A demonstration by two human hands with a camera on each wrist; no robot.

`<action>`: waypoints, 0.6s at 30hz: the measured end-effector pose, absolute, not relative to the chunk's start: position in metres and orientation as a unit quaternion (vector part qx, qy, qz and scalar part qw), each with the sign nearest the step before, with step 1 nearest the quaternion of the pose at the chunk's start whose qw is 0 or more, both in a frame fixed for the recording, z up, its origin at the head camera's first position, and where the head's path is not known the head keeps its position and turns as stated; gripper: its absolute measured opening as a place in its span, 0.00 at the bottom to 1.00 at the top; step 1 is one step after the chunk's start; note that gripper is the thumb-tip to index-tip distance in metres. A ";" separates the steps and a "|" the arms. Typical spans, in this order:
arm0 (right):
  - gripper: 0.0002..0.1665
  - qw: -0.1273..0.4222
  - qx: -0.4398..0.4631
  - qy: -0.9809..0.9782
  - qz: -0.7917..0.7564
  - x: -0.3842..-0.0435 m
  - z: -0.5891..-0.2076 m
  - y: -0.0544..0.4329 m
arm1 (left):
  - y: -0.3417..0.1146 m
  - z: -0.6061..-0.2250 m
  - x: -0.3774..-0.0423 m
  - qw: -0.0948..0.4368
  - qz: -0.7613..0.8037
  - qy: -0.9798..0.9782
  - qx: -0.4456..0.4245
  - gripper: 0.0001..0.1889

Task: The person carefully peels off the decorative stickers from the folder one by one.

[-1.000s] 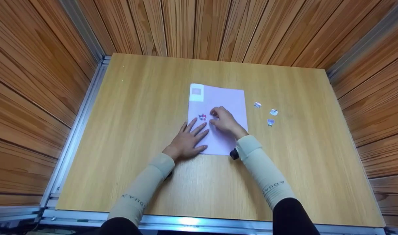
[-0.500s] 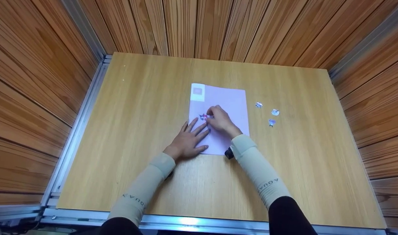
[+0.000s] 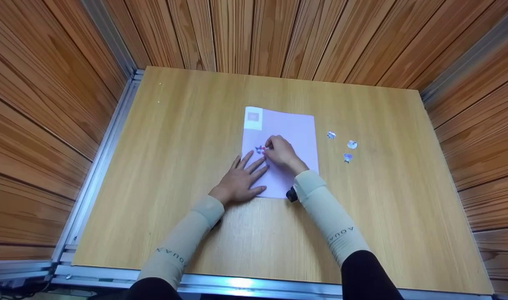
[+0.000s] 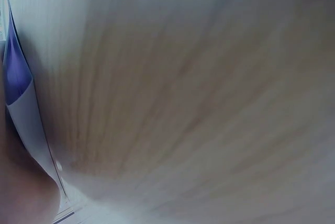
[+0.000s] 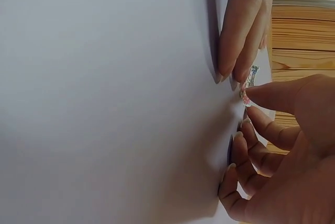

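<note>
One small dark-and-pink sticker noted on the left half of a lilac folder, below the white label in the folder's far left corner. Its right edge appears to be pinched between the thumb and curled fingers of the right hand; whether its back is fully stuck down cannot be told. By the left hand nothing is gripped: palm down, fingers spread, it is laid across the folder's near left part, with fingertips just beside the sticker; contact there cannot be made out.

Progress judged early. One sticker is set on the folder, its placing perhaps unfinished. Three are left off it, lying loose beyond the right edge: a far sticker, a round sticker and a lilac sticker, all apart from one another. No other sticker is seen on the uncovered cover; what is hidden beneath the hands is unknown.

Everything is carried by a wooden worktop, bounded by plank walls and a metal rail. The sticker's surroundings are crowded only by the hands; no obstacle is seen between folder and loose stickers.
</note>
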State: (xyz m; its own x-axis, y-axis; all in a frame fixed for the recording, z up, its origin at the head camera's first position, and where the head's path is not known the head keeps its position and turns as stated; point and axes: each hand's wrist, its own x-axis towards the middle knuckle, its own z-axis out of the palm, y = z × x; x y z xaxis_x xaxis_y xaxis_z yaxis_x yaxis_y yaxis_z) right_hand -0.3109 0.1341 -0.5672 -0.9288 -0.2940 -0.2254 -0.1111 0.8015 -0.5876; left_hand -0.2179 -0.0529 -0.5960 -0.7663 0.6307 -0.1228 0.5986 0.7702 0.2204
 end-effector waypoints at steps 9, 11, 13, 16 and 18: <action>0.11 0.175 -0.089 0.932 -0.305 -0.313 -0.563 0.133 | -0.052 -0.598 -0.219 0.098 0.084 0.936 0.327 0.38; 0.11 0.180 -0.083 0.931 -0.307 -0.313 -0.562 0.133 | -0.052 -0.600 -0.219 0.100 0.085 0.936 0.326 0.39; 0.11 0.181 -0.081 0.931 -0.308 -0.313 -0.562 0.132 | -0.052 -0.600 -0.219 0.101 0.082 0.937 0.324 0.39; 0.11 0.179 -0.081 0.931 -0.308 -0.313 -0.562 0.132 | -0.052 -0.599 -0.219 0.102 0.078 0.938 0.323 0.38; 0.11 0.174 -0.082 0.932 -0.308 -0.313 -0.563 0.131 | -0.052 -0.598 -0.219 0.104 0.077 0.938 0.322 0.38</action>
